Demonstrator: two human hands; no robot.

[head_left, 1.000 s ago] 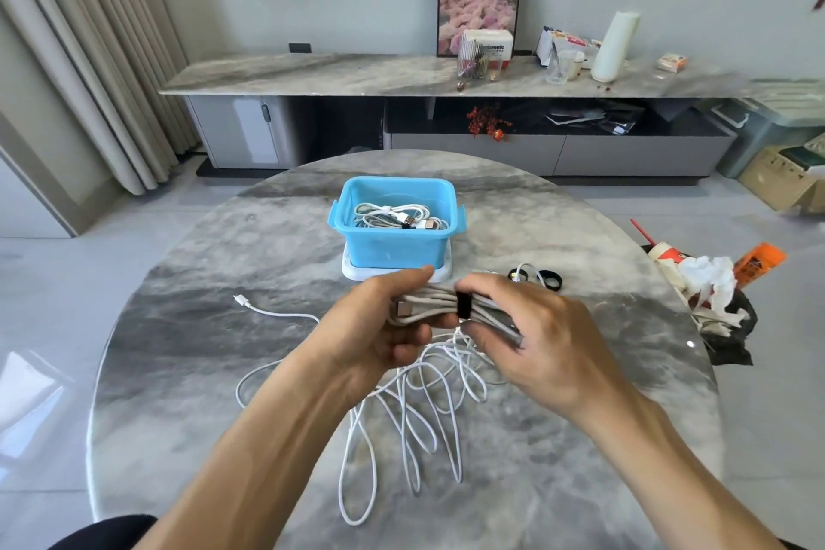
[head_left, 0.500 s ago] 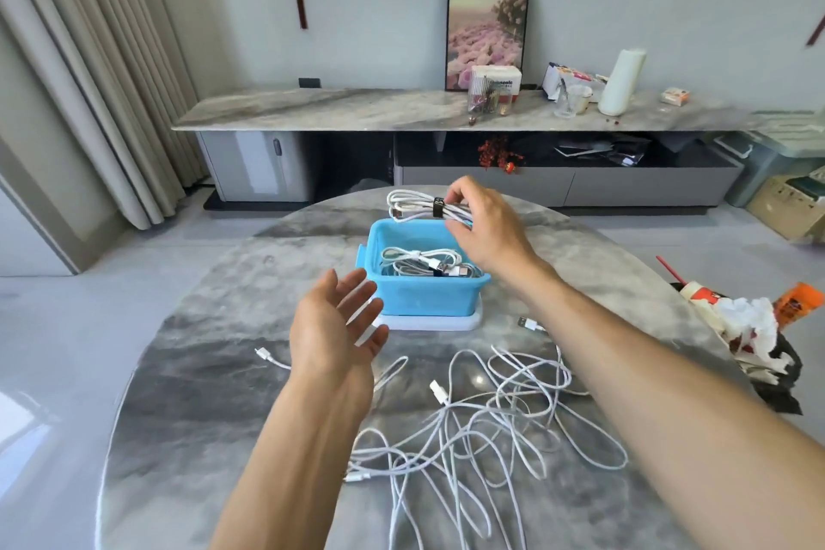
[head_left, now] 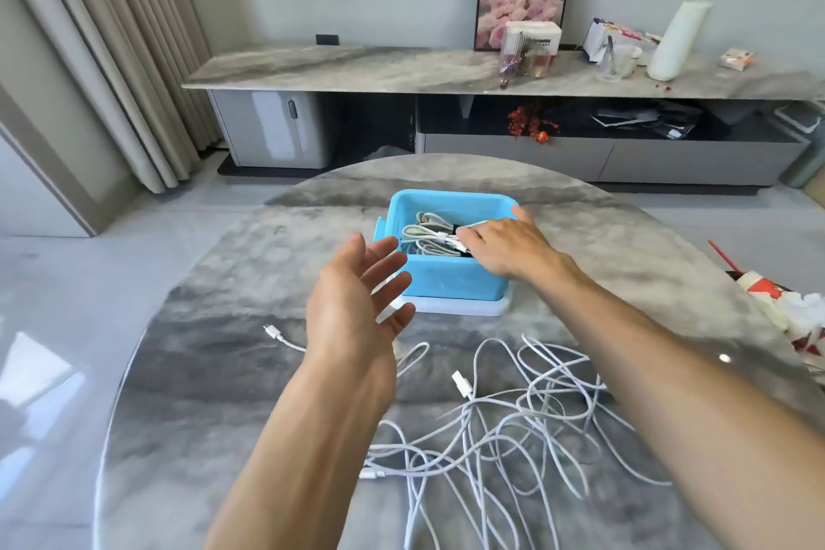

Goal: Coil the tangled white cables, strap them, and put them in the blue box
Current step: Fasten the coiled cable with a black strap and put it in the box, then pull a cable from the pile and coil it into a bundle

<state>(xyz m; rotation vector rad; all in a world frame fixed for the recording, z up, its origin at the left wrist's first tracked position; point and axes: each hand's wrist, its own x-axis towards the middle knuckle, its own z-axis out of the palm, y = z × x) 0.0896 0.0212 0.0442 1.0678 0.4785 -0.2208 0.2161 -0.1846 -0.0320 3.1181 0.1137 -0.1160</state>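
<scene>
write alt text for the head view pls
A person's right hand lowers a strapped cable coil into a blue box on a marble table. The left hand hovers open; tangled white cables lie nearer.

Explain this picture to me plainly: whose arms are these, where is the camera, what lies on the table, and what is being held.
There is no machine: a person wears one camera on the head, looking forward and down at their own arms. A round marble table carries a blue box standing on a white lid or tray. Loose tangled white cables lie nearer the person. The right hand reaches into the box, its fingers on a coiled cable bundle there; whether it grips it is unclear. The left hand hovers open, holding nothing.
</scene>
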